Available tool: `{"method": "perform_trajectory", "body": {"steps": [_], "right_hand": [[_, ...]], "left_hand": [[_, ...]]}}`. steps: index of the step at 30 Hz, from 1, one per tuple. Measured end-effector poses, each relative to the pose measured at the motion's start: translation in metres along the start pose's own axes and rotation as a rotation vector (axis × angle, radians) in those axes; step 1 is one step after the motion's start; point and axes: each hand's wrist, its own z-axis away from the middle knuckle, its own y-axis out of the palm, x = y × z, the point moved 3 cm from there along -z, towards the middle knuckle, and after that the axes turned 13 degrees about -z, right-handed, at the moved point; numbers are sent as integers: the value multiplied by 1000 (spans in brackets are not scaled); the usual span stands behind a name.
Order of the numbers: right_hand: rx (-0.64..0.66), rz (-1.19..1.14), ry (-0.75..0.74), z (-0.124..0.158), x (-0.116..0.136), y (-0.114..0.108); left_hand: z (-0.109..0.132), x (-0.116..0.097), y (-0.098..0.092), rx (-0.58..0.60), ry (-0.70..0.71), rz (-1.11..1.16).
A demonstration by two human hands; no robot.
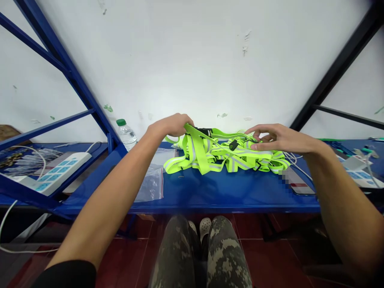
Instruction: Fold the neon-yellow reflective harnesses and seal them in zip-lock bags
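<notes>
A heap of neon yellow-green reflective straps [237, 160] with grey stripes lies toward the back of the blue shelf. My left hand [177, 125] is closed on one strap at the heap's left end and lifts part of it above the rest. A black buckle [205, 131] shows on the raised strap, just right of that hand. My right hand [273, 138] reaches over the heap's right side, with thumb and fingers apart and fingertips at the straps. Whether those fingertips press on a strap is hard to see. A small black clip [233, 145] sits mid-heap.
Clear plastic bags [151, 184] lie left of the heap, before a green-capped bottle [126, 134]. A phone [300, 186] lies at the right. White power strips [61, 172] stand on the side shelves. Blue frame posts [78, 88] rise at the left.
</notes>
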Motion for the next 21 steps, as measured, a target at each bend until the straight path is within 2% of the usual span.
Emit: {"method": "perform_trajectory", "body": {"steps": [2, 5, 9, 11, 13, 16, 19, 21], "right_hand": [[-41, 31, 61, 1, -1, 0], [-169, 107, 66, -6, 0, 17], [-168, -84, -26, -26, 13, 77], [-278, -85, -31, -35, 21, 103], [-344, -67, -20, -41, 26, 120], [-426, -7, -32, -46, 23, 123], [-497, 101, -93, -47, 7, 107], [-484, 174, -94, -46, -7, 93]], "left_hand": [[0, 7, 1, -19, -18, 41], [-1, -3, -1, -12, -6, 88], [-8, -37, -10, -18, 4, 90], [-12, -52, -13, -20, 24, 90], [-15, -59, -14, -12, 47, 85], [-16, -60, -12, 8, 61, 56], [-15, -55, -8, 60, 111, 36], [-14, -51, -6, 138, 158, 22]]}}
